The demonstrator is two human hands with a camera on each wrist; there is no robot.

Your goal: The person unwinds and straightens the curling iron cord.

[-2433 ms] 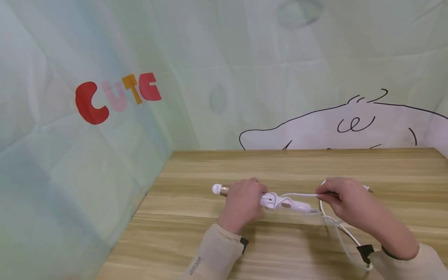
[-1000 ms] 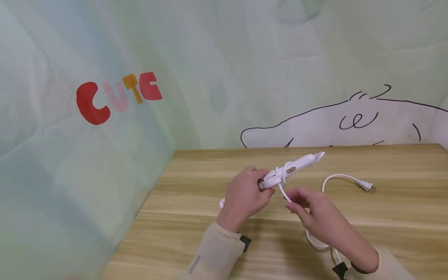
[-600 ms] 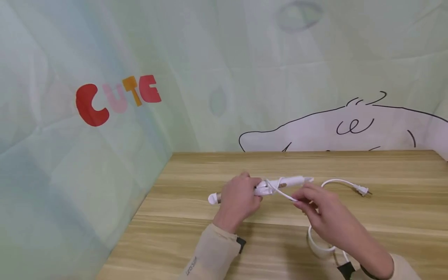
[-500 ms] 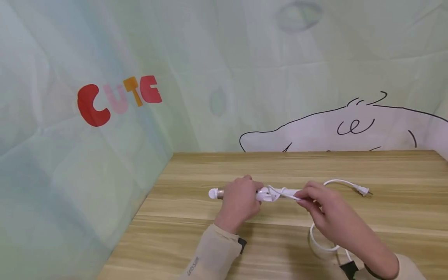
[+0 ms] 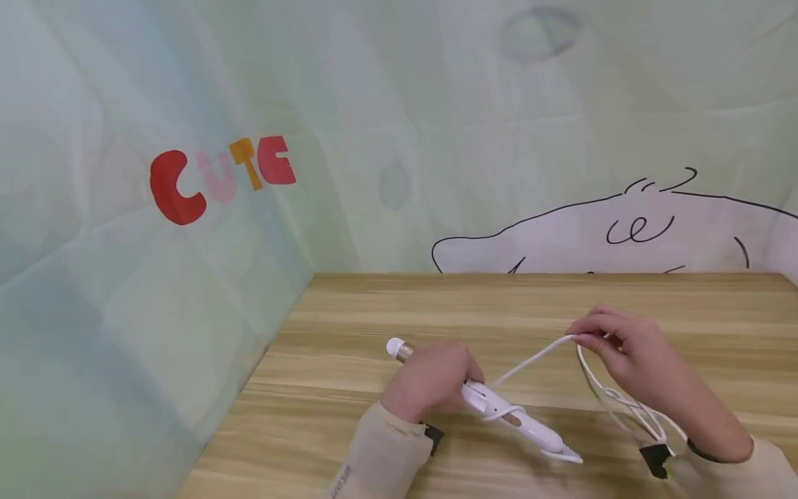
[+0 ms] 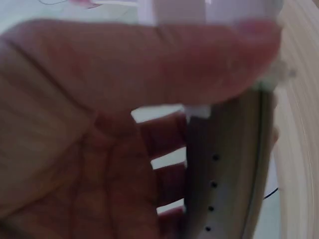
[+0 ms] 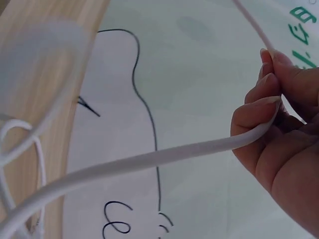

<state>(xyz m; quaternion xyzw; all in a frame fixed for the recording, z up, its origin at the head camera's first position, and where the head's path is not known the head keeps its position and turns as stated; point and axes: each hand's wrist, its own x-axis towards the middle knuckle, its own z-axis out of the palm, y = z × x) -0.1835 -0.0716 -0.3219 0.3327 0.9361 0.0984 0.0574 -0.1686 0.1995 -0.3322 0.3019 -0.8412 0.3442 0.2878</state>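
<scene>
My left hand [image 5: 433,378] grips a white curling iron [image 5: 539,431] by its gold barrel. The iron slants over the table, its white tip to the upper left and its handle end toward me. In the left wrist view my thumb lies across the iron, above the perforated barrel [image 6: 224,169]. A white power cord [image 5: 536,358] loops once round the handle, then runs straight up to my right hand [image 5: 630,350]. There my thumb and fingertips pinch it. In the right wrist view the cord [image 7: 164,157] passes through my curled fingers.
Slack loops of the cord hang below my right wrist, near a black strap [image 5: 656,460]. The wood-grain table [image 5: 386,298] ends at a pale fabric backdrop [image 5: 374,104] at the back and left, with coloured letters and a line drawing on it.
My right hand has moved right and slightly up from beside the handle, drawing the cord out. The iron's handle end has swung down toward me. The plug at the right is out of sight.
</scene>
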